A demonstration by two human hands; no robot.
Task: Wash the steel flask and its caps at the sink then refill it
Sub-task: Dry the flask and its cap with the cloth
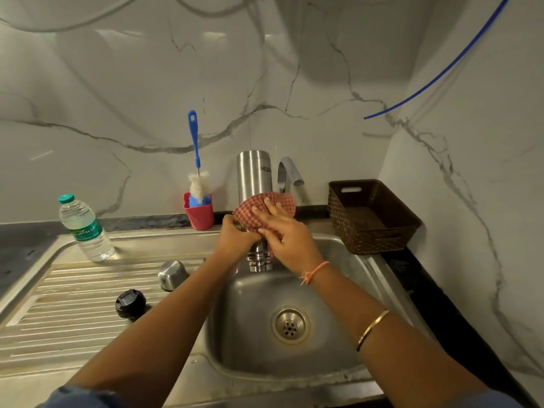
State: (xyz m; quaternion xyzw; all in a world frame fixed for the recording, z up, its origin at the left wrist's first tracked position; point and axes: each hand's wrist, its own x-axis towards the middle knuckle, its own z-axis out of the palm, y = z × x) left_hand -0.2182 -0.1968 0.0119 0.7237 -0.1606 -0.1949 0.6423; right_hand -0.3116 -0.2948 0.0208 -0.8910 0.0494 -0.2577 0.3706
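Steel flask (253, 175) held upside down over the sink (347, 260), left hand (235, 237) gripping its middle, right hand (287, 240) pressing a red checked cloth (259, 210) around it, steel cap (172, 273) and black cap (130, 303) at eight o'clock on the drainboard (59, 313).

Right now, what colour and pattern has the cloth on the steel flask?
Red-and-white checked cloth, seen best in the head view.

Head camera, looking forward and down over the sink (241, 343)

One wide-angle view from the person's head faces the marble wall (123, 83), tilted down so both forearms reach in from the bottom edge. It sits close: the sink fills the lower middle, the worktop (26, 245) runs off left, and the side wall closes the right.
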